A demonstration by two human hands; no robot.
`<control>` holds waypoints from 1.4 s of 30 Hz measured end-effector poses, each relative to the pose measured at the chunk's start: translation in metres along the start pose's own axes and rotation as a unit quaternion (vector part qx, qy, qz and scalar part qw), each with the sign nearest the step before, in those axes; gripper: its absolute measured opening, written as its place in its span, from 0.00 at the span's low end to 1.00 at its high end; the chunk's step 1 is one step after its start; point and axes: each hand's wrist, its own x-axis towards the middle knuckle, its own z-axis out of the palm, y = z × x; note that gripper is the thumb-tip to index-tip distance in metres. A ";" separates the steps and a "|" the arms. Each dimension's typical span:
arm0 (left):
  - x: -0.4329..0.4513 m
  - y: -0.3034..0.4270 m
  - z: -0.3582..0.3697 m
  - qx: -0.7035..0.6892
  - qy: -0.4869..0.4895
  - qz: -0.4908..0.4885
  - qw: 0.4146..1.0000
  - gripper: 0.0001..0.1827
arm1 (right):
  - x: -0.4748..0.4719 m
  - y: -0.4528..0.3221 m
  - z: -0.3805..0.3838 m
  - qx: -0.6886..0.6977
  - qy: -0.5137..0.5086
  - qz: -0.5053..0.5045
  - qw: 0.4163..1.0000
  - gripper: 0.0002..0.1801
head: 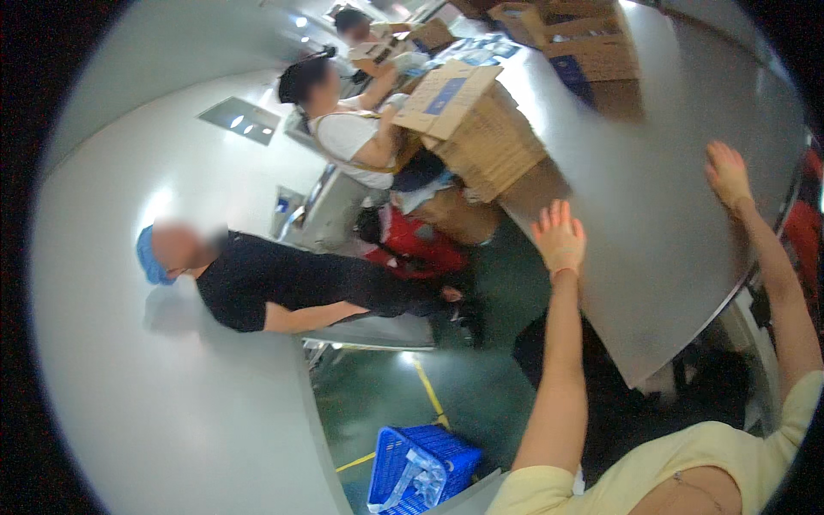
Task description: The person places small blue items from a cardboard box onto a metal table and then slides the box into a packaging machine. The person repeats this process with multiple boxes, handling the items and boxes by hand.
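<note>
My left hand point(559, 239) is over the near edge of a grey metal work table point(656, 244), palm down with its fingers apart and nothing in it. Farther right, my right hand point(729, 174) rests on or just above the same table top, also holding nothing. Whether either hand touches the metal cannot be told. A cardboard box point(496, 141) with raised flaps stands at the table's edge beyond my left hand. Other cardboard boxes point(592, 51) stand at the far side of the table.
Two co-workers point(351, 138) point(380, 51) stand along the table by a pile of small packets point(479, 50). A person in black with a blue cap point(290, 273) is at the left. A blue plastic basket point(460, 447) holding clear plastic stands on the green floor, near a red object point(428, 248).
</note>
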 end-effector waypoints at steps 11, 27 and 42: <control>-0.009 0.007 0.006 0.034 -0.086 0.025 0.995 0.25 | 0.022 0.021 -0.008 0.012 0.029 -0.193 0.981 0.23; -0.014 0.004 -0.026 0.002 -0.134 0.003 0.991 0.28 | 0.327 -0.104 -0.061 0.100 0.040 -0.253 0.961 0.33; 0.000 0.001 -0.030 -0.091 -0.085 0.022 0.992 0.27 | 0.138 -0.073 -0.053 0.417 -0.031 -0.288 0.861 0.27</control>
